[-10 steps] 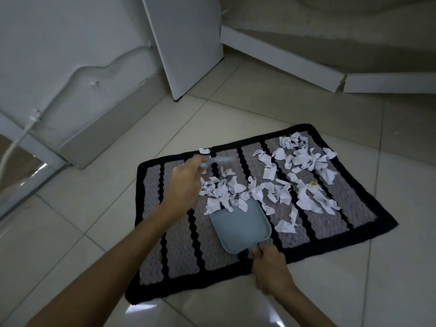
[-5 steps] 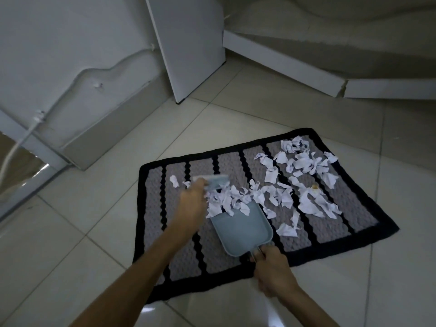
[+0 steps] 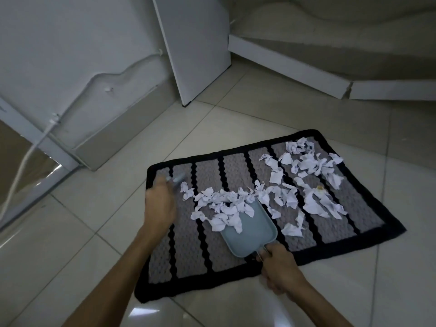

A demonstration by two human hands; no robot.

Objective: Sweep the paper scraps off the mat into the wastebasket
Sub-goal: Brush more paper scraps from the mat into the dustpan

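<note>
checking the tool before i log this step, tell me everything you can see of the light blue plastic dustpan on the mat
The light blue plastic dustpan is a flat, shallow scoop with rounded corners and a low rim. It lies on the grey and black striped mat, its open mouth facing away from the person, toward the white paper scraps. Some scraps lie over its front edge and inside it. Its thin handle is gripped by the right hand at the near end.

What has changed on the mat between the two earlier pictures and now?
The left hand, gripping a small brush, swung from above the dustpan's mouth out to the mat's left side. The paper scraps near the dustpan now lie in a wider line, some over its front lip. The right hand stayed on the dustpan handle, and the far scraps did not move.
</note>
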